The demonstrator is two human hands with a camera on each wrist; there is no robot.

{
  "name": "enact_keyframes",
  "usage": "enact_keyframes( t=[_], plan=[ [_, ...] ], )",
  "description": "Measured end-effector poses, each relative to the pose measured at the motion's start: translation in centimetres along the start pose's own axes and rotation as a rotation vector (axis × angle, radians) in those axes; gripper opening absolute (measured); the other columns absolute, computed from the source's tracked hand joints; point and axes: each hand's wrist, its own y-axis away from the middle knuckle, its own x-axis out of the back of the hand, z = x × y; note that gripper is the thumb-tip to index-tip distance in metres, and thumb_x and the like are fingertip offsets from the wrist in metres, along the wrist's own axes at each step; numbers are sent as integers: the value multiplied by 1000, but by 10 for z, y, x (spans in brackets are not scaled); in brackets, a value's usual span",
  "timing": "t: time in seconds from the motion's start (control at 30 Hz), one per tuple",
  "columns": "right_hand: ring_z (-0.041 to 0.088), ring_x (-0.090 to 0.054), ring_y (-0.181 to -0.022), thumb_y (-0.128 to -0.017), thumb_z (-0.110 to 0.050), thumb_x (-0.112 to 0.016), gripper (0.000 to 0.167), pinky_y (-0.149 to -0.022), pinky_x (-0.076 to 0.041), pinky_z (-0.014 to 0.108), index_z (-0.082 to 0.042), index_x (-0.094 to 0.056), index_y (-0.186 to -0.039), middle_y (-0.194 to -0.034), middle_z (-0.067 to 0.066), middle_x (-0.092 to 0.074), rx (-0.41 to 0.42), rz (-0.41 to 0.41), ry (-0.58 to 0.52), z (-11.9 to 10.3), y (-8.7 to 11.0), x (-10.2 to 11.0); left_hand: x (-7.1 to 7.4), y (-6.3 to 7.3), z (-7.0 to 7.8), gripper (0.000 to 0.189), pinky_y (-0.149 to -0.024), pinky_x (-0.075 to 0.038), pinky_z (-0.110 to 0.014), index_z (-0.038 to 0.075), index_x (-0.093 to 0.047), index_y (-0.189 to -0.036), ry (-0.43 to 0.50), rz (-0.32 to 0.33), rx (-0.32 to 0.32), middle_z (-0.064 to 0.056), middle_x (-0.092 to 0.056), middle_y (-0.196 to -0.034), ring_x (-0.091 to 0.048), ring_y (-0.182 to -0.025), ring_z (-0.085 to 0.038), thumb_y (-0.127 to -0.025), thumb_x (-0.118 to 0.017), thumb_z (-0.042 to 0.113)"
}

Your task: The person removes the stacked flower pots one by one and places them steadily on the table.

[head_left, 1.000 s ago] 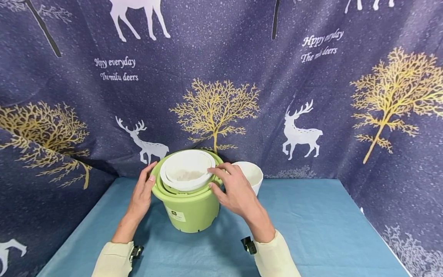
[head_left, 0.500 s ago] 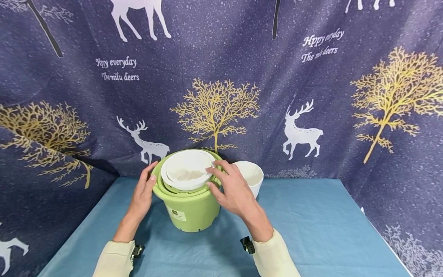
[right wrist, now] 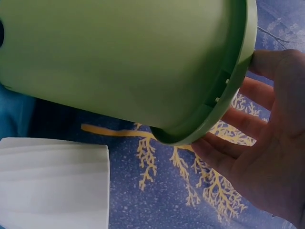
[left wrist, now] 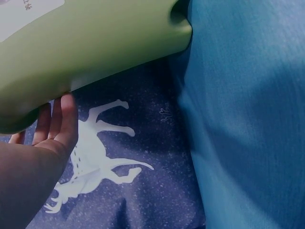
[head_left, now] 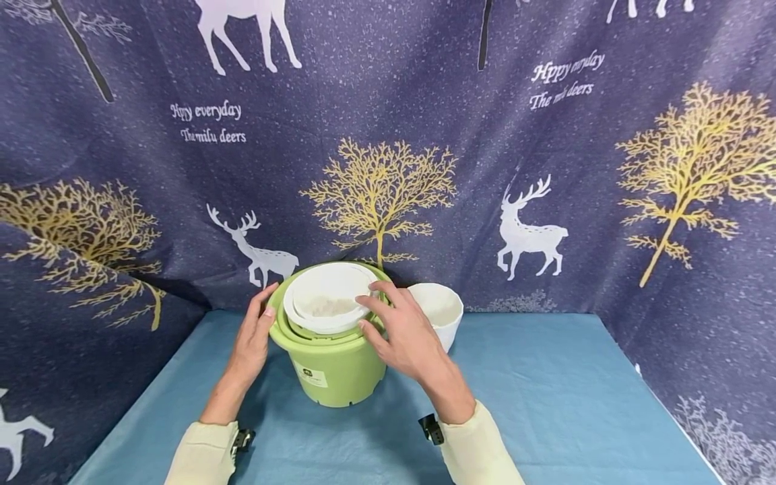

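Note:
A green flowerpot (head_left: 336, 374) with a label stands on the table, holding a nested green pot (head_left: 312, 334) and white pots (head_left: 327, 286) inside. The inner white pot has a greyish stain on its bottom. My left hand (head_left: 250, 333) grips the green flowerpot's left rim, thumb on the rim and fingers on the outside; in the left wrist view those fingers (left wrist: 69, 112) meet its wall. Across the right rim reaches my right hand (head_left: 407, 330), loosely curved and spread, fingertips right at the white pots' edge. Its fingers (right wrist: 252, 119) pass partly behind the green rim in the right wrist view.
A separate white pot (head_left: 442, 313) stands just behind the right hand, close to the green flowerpot. Blue cloth covers the table (head_left: 533, 391). A dark patterned curtain (head_left: 424, 101) with deer and trees hangs directly behind and on both sides.
My right hand has shifted slightly left, its thumb and fingertips farther over the nested pots. The left hand keeps its place on the rim, and the pots stay put.

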Motion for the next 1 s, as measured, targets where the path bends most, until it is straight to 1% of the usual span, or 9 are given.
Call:
enact_keyframes(
  t=[0.17,0.33,0.43,0.6,0.73,0.83,0.93,1.0],
  plan=[
    [34,-59,-120,-105,-29,-66,34,-104,-47,50,-14,-73,-134,-146,12,-60,10,-19,15,-1,-2,-2,0,1,0,49,-103,-41,-11,-3,-34,-163,15,5,0,-26,-42,-159,-50,-132,1,-117,-33,14],
    [31,-58,-126,-107,-27,-61,34,-106,-46,49,-12,-71,-136,-149,9,-60,20,-58,8,0,-3,-3,-1,1,1,49,-104,-40,-11,-2,-34,-163,11,3,-8,-26,-42,-159,-50,-132,1,-117,-34,14],
    [30,-58,-127,-108,-24,-59,34,-108,-45,49,-11,-71,-137,-148,10,-61,37,-73,5,0,-4,-3,-2,1,1,49,-104,-40,-11,-2,-34,-162,15,-3,-9,-27,-41,-159,-50,-133,0,-117,-34,13],
    [30,-59,-128,-107,-22,-59,32,-110,-44,49,-10,-71,-134,-143,9,-63,66,-74,-7,1,-6,-4,-2,1,1,48,-103,-40,-11,-4,-34,-162,11,-1,-10,-27,-42,-159,-50,-132,0,-116,-34,13],
    [30,-59,-127,-108,-28,-60,32,-110,-44,48,-11,-71,-133,-141,8,-64,71,-81,-2,0,-7,-6,-1,1,1,49,-104,-41,-11,-4,-33,-162,14,-1,-11,-26,-42,-159,-50,-133,0,-116,-33,13],
    [30,-60,-122,-110,-30,-56,31,-106,-45,47,-12,-72,-130,-136,6,-66,88,-66,27,0,-8,-8,-1,1,1,49,-104,-41,-12,-3,-33,-162,18,-2,-6,-26,-41,-160,-50,-133,0,-117,-33,13],
    [30,-60,-116,-112,-28,-51,30,-103,-46,46,-12,-73,-126,-130,5,-68,113,-36,50,1,-10,-12,-1,1,1,49,-104,-41,-11,-3,-33,-163,10,-3,-5,-26,-41,-159,-50,-133,1,-117,-34,14],
    [30,-60,-115,-113,-26,-50,29,-102,-46,45,-13,-74,-123,-126,4,-69,127,-17,58,1,-11,-13,-1,1,1,49,-104,-41,-11,-2,-33,-163,8,-1,-6,-26,-41,-159,-50,-133,1,-117,-34,14]
  ],
)
